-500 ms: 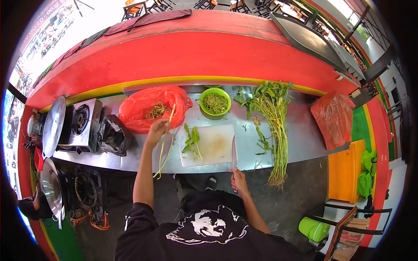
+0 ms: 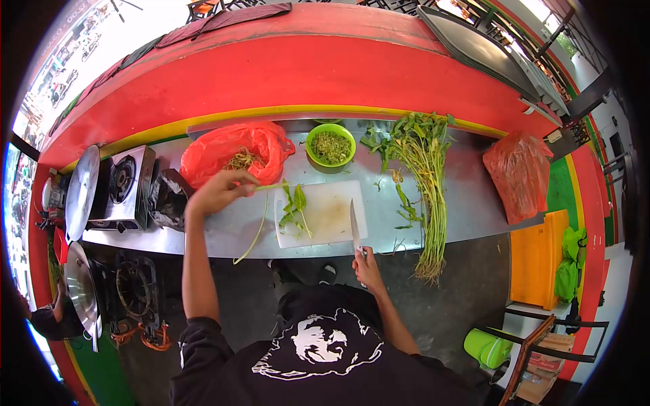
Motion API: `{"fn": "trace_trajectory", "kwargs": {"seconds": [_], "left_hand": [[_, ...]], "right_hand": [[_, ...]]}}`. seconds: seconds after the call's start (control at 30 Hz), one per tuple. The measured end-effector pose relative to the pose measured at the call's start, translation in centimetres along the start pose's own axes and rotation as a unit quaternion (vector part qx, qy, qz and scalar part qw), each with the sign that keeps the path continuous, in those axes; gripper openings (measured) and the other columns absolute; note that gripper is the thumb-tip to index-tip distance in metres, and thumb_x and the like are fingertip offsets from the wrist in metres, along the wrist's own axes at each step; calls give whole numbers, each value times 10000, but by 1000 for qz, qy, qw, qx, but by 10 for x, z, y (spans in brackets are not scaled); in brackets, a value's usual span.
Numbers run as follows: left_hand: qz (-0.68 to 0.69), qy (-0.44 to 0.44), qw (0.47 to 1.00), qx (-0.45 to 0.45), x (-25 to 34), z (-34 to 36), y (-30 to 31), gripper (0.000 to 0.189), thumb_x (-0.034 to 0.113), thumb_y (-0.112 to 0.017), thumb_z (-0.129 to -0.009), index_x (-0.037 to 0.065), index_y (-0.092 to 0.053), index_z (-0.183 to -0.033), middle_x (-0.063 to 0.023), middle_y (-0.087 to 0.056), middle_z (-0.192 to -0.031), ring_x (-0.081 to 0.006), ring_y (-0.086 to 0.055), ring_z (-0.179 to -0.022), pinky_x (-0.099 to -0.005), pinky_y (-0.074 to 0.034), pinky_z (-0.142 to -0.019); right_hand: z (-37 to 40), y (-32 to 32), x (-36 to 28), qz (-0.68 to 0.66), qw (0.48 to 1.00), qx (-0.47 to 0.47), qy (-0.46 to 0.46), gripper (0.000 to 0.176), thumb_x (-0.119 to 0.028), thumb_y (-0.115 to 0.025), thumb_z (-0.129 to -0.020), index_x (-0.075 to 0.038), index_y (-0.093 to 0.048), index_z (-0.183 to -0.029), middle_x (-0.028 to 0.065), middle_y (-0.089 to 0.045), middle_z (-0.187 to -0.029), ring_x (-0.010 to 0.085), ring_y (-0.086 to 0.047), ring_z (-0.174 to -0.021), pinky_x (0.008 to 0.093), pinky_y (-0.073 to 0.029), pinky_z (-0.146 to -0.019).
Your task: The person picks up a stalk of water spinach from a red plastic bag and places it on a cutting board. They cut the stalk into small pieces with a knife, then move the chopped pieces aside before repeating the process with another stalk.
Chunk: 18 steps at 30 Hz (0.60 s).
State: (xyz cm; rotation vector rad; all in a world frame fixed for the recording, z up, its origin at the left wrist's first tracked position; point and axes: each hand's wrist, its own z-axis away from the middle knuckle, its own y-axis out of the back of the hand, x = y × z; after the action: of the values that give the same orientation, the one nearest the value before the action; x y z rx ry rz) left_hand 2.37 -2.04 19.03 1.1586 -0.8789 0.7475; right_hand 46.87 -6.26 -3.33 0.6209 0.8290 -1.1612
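My left hand is above the steel counter, left of the white cutting board, with fingertips closed on a pale green vegetable stem. Another thin stem slants down to the counter's front edge below it. Leafy greens lie on the left part of the board. In my right hand is a kitchen knife, gripped by the handle, its blade pointing away from me over the board's right edge.
Behind the board stands a green bowl of chopped greens. A red plastic bag with plant scraps sits back left, near a gas stove. On the right lie a long bunch of leafy stems and another red bag.
My left hand has moved left and toward me, and its stem now points right, toward the board. The knife has tilted, its tip swinging left over the board.
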Motion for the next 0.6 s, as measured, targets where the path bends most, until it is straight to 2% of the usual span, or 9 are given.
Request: {"fn": "trace_trajectory", "kwargs": {"seconds": [0.07,0.1,0.2,0.23,0.27,0.33,0.47,0.5,0.6], "left_hand": [[-42,-35,999,2,-24,-15,-48,208,107,-673,-955,61,-715,-1154,-82,-721,-974,-159,-666,-893,-339,-543,-809],[-64,-24,998,-8,-43,-25,-75,201,120,-674,-951,92,-723,-1143,-95,-725,-952,-188,-685,-877,-349,-546,-799],[-105,66,992,-12,-81,-42,-156,168,186,-676,-944,145,-738,-1094,-123,-737,-926,-292,-715,-850,-400,-557,-768],[-142,38,989,26,-100,-45,-186,164,205,-675,-939,146,-741,-1077,-121,-739,-944,-314,-714,-865,-421,-558,-761],[-177,9,982,66,-119,-46,-212,163,223,-675,-933,147,-743,-1060,-120,-741,-963,-336,-713,-880,-442,-560,-754],[-182,-12,980,77,-137,-48,-246,164,237,-666,-930,163,-749,-1051,-114,-739,-956,-345,-711,-868,-460,-563,-740],[-200,12,971,127,-134,-44,-281,143,245,-637,-943,156,-725,-1011,-97,-703,-960,-360,-705,-821,-474,-569,-713],[-206,19,968,141,-133,-44,-285,136,246,-632,-946,151,-717,-993,-92,-691,-962,-364,-703,-808,-476,-571,-703],[-224,21,963,150,-133,-48,-287,138,251,-630,-949,148,-716,-982,-93,-683,-964,-357,-703,-799,-480,-571,-689]], "right_hand": [[-2,0,9,84,993,24,83,345,-323,-538,-1064,-79,-440,-1288,8,-546,-714,62,-433,-489,245,-330,-403],[-1,1,12,85,993,24,81,345,-323,-538,-1064,-79,-440,-1288,8,-546,-714,62,-433,-489,245,-330,-403],[-3,3,15,186,965,59,177,344,-265,-581,-1036,-55,-499,-1295,35,-639,-767,113,-536,-554,303,-428,-490],[2,2,11,211,952,78,208,335,-235,-584,-1027,-56,-539,-1306,63,-670,-763,153,-595,-612,341,-473,-584],[9,2,3,212,952,80,206,335,-235,-584,-1027,-56,-539,-1306,63,-670,-763,153,-595,-612,341,-473,-584],[20,2,-14,242,955,47,165,351,-187,-598,-1007,-42,-538,-1321,146,-719,-852,286,-723,-815,392,-534,-743],[30,2,-17,233,957,40,167,403,-159,-599,-999,-63,-565,-1388,236,-719,-1095,328,-733,-915,402,-546,-866],[32,4,-18,224,964,27,140,416,-161,-597,-996,-66,-570,-1400,271,-680,-1209,374,-715,-1007,421,-537,-922],[29,8,-7,268,952,19,144,421,-172,-593,-997,-57,-569,-1401,276,-674,-1214,415,-681,-1076,445,-522,-958]]}}
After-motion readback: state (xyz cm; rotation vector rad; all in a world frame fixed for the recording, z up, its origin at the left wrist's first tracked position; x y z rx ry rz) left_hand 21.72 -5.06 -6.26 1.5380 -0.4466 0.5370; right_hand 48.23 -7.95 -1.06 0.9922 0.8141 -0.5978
